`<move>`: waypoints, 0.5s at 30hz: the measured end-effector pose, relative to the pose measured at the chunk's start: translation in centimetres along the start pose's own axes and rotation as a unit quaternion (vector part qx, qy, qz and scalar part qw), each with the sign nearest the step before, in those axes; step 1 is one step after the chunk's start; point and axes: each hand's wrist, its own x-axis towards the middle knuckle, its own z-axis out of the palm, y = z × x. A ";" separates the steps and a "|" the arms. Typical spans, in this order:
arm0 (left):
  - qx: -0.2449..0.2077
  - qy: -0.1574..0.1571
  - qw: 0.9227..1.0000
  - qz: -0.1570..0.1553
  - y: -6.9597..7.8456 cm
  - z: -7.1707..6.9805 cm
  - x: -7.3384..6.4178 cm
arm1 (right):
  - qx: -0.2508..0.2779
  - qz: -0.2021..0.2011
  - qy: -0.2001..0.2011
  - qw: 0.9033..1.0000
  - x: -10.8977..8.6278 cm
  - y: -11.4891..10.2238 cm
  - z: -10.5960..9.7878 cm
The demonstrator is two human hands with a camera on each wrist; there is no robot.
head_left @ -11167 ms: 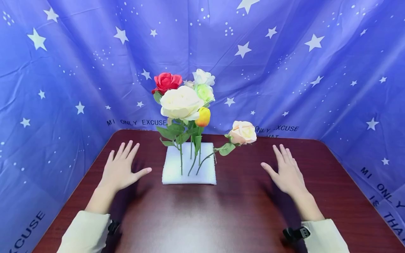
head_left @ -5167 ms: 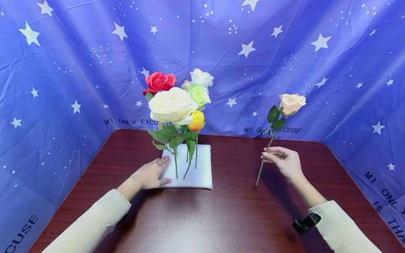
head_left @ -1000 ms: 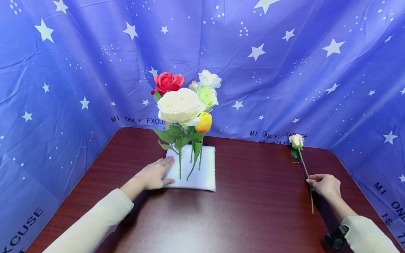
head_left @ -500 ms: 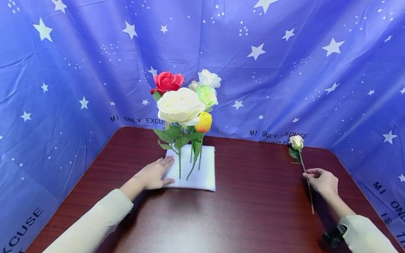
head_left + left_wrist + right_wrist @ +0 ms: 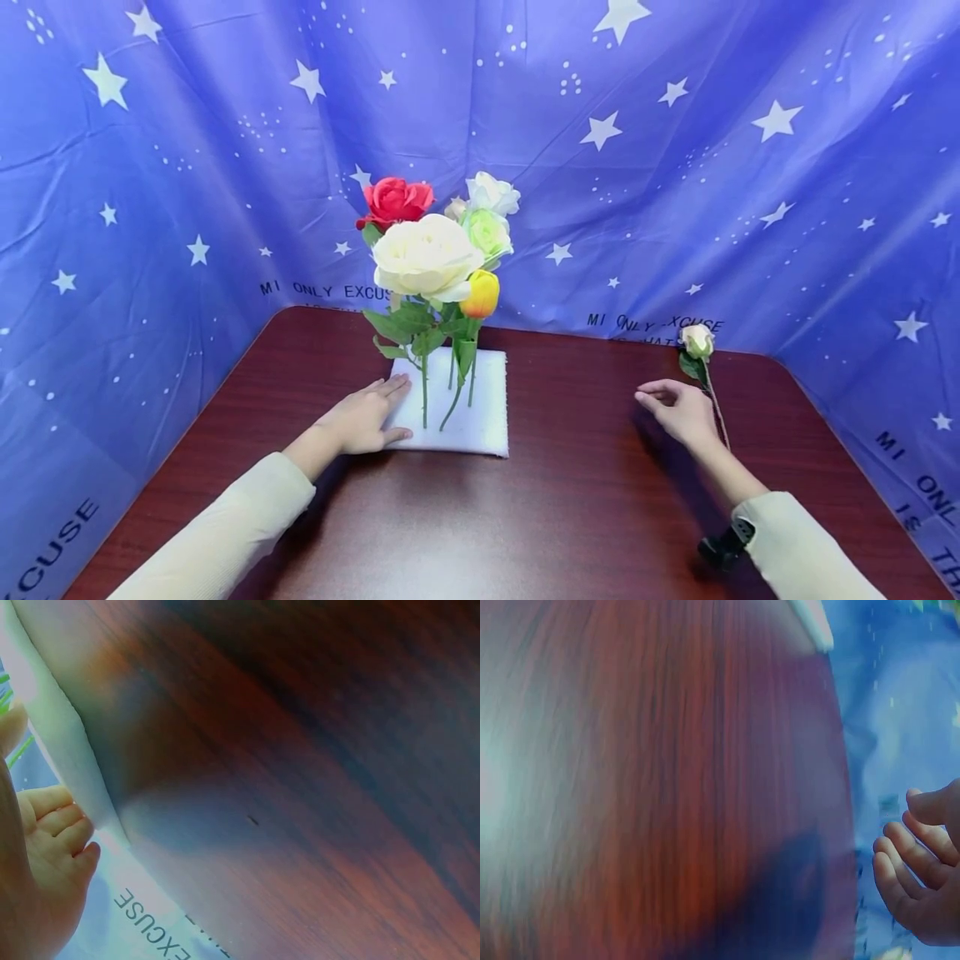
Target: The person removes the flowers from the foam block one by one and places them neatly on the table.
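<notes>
My left hand (image 5: 363, 421) rests with straight fingers on the left edge of a white foam block (image 5: 483, 421). Upright in that block stand artificial flowers: a red rose (image 5: 395, 202), a large cream bloom (image 5: 427, 257), a yellow-orange tulip (image 5: 481, 295), a pale green bloom (image 5: 487, 233) and a white one (image 5: 493, 193) behind. Off to the right, a pale peach rose (image 5: 698, 340) lies on the table, its lower stem hidden behind my right hand (image 5: 681, 412). That hand hovers left of the stem with loosely bent fingers (image 5: 909, 851) and nothing between them.
The dark red wooden table (image 5: 577, 500) has rounded far corners. A blue curtain (image 5: 525, 108) with white stars and lettering hangs close behind it and along both sides. A black device (image 5: 723, 546) is strapped at my right wrist.
Earlier the peach rose came out of the foam in my right hand and went right. Since half a second ago that hand has let go and moved left. The left hand stays put.
</notes>
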 end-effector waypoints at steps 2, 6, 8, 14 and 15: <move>0.007 0.000 1.000 -0.001 0.0 0.0 -0.1 | 0.020 -0.014 -0.005 1.000 0.1 -1.1 0.7; 0.009 0.003 1.000 -0.002 0.0 0.1 0.0 | 0.062 -0.043 -0.011 0.997 0.0 -3.0 1.9; 0.008 0.003 1.000 -0.001 0.0 0.1 0.0 | 0.085 -0.056 -0.015 0.995 -0.1 -3.8 2.4; 0.009 -0.002 1.000 0.001 0.0 0.2 0.0 | 0.153 -0.063 -0.038 0.985 -0.4 -6.0 4.0; 0.010 -0.002 1.000 0.000 0.0 0.2 0.0 | 0.167 -0.064 -0.044 0.983 -0.4 -6.3 4.2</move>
